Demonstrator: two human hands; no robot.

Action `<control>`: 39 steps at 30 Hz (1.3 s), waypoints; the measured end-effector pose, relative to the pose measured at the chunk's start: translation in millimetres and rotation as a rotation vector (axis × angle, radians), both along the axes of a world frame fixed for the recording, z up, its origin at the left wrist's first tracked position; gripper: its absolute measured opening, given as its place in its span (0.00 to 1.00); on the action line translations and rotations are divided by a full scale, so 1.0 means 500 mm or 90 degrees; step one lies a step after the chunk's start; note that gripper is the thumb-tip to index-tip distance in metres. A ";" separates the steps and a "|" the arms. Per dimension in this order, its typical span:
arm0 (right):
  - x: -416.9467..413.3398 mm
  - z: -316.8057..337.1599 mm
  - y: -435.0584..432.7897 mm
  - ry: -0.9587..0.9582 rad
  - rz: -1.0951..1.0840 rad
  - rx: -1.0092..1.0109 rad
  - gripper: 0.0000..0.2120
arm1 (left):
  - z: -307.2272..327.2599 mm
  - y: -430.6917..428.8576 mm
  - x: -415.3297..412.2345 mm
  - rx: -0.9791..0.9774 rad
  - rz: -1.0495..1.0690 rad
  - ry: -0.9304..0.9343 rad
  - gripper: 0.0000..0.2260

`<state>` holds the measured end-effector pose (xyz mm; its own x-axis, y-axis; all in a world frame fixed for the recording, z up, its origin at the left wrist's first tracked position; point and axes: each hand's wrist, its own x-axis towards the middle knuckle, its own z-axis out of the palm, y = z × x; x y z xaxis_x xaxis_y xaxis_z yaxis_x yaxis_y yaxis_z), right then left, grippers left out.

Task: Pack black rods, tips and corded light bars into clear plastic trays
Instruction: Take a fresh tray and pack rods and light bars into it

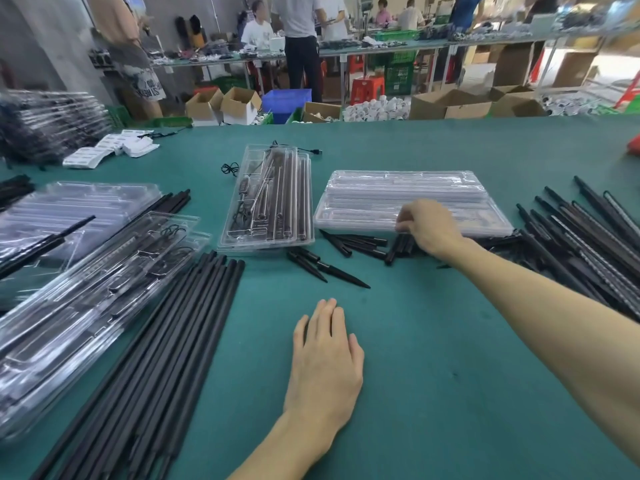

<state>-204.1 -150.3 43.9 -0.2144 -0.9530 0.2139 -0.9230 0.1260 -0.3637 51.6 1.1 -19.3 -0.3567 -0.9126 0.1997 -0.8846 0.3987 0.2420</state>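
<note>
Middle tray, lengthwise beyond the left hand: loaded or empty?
Loaded, at least partly: the middle tray holds dark rods in its long slots and a black cord along its left side. Whether every slot is filled, cannot tell.

Two hands are counted over the desk [433, 341]: a left hand [325, 362] and a right hand [429, 226]. One filled tray [254, 157] is seen at the centre. At least two empty trays [398, 188] are stacked beside it. Two more tray stacks [86, 296] are seen on the left. About six loose tips [343, 273] are counted, with more partly hidden under the right hand. The rods [173, 341] and light bars [588, 244] are too many to be counted.
</note>
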 end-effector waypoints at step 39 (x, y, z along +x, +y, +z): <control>-0.070 0.016 -0.014 0.301 -0.004 0.016 0.16 | 0.002 0.000 -0.002 0.007 0.008 -0.007 0.24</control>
